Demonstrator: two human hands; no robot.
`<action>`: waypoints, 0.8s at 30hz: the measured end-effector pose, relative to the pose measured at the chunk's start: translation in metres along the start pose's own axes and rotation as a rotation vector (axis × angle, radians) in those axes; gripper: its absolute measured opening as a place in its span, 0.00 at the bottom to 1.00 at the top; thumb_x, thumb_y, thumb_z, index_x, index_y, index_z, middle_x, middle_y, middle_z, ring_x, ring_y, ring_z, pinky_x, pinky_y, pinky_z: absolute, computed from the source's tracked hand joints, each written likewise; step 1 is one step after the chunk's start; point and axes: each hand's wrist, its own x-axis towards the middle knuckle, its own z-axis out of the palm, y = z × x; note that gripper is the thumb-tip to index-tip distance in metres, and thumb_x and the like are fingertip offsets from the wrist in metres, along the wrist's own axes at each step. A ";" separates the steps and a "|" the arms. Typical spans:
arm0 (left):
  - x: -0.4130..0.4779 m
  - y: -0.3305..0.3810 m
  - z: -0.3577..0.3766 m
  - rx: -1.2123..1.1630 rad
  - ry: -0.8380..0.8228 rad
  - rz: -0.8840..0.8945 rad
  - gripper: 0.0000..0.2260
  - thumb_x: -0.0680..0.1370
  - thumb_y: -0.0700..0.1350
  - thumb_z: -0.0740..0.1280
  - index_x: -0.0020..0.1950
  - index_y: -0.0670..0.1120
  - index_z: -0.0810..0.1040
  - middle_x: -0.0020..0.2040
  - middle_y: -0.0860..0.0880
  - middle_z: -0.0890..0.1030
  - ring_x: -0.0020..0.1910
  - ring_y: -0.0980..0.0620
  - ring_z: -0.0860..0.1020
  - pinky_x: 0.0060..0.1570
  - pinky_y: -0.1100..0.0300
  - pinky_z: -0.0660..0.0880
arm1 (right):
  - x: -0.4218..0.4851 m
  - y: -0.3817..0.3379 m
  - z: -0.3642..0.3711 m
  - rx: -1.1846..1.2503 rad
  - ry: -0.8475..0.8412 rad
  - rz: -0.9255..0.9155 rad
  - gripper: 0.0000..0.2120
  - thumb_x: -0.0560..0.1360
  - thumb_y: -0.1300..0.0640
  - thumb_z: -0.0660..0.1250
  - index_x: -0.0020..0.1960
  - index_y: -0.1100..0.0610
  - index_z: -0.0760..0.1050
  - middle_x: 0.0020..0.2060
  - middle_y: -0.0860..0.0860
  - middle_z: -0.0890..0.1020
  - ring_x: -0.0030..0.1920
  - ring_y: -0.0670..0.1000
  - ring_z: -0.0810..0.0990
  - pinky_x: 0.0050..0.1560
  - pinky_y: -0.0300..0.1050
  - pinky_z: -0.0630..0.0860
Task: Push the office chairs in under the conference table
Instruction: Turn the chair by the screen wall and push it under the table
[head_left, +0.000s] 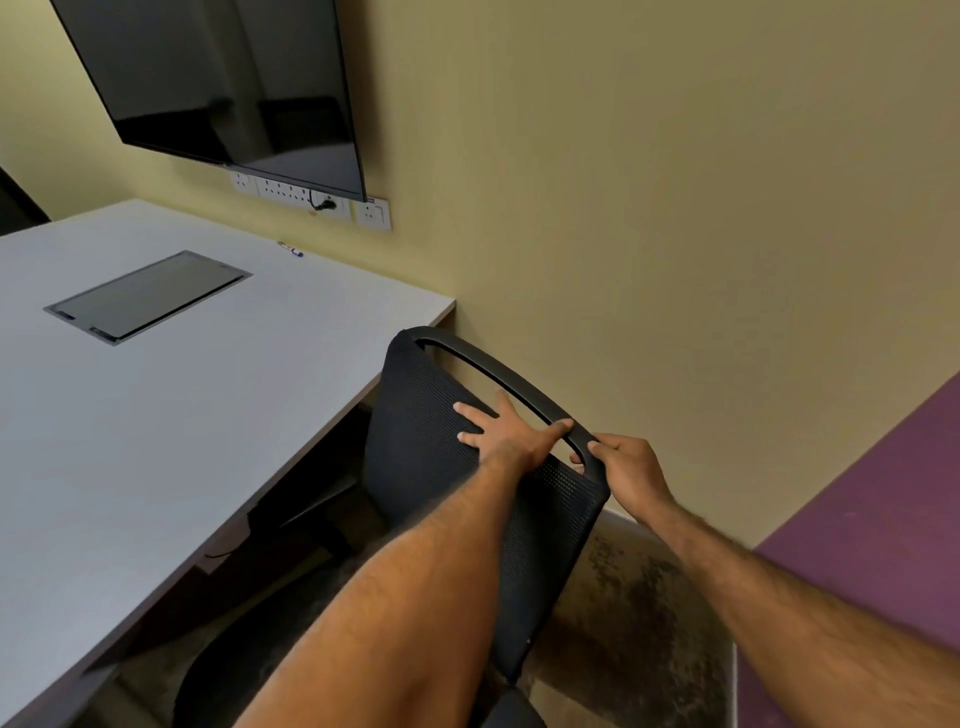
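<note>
A black mesh-backed office chair (415, 467) stands at the right edge of the grey conference table (182, 415), its seat partly under the tabletop. My left hand (509, 431) lies flat on the front of the mesh backrest, fingers spread, thumb hooked over the top bar. My right hand (628, 467) is closed around the right end of the backrest's curved top bar (498, 371). The chair's base and wheels are hidden below my arms.
A cable hatch (148, 296) is set in the tabletop and a marker (290, 249) lies near the wall. A dark screen (223, 83) and sockets (311, 197) are on the yellow wall. A purple wall (883, 519) is at right; carpet (639, 613) lies between.
</note>
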 end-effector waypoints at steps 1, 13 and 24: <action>-0.010 -0.002 0.005 0.000 -0.009 0.015 0.51 0.67 0.70 0.70 0.80 0.59 0.45 0.77 0.42 0.28 0.77 0.28 0.43 0.69 0.32 0.59 | -0.007 0.004 -0.004 -0.020 0.012 -0.002 0.14 0.79 0.61 0.62 0.43 0.57 0.86 0.39 0.53 0.88 0.42 0.57 0.86 0.44 0.47 0.77; -0.127 -0.024 0.048 0.097 -0.147 0.146 0.35 0.77 0.60 0.60 0.79 0.63 0.46 0.79 0.42 0.31 0.77 0.29 0.42 0.70 0.32 0.57 | -0.105 0.032 -0.068 -0.030 -0.185 0.115 0.13 0.80 0.69 0.59 0.53 0.76 0.80 0.36 0.59 0.76 0.35 0.54 0.73 0.39 0.41 0.74; -0.205 -0.068 0.074 0.158 -0.130 0.216 0.43 0.66 0.73 0.60 0.76 0.69 0.43 0.80 0.47 0.33 0.78 0.33 0.42 0.69 0.29 0.52 | -0.088 0.004 -0.071 -0.194 -0.126 -0.017 0.13 0.80 0.54 0.65 0.62 0.57 0.79 0.58 0.55 0.83 0.60 0.55 0.81 0.59 0.46 0.74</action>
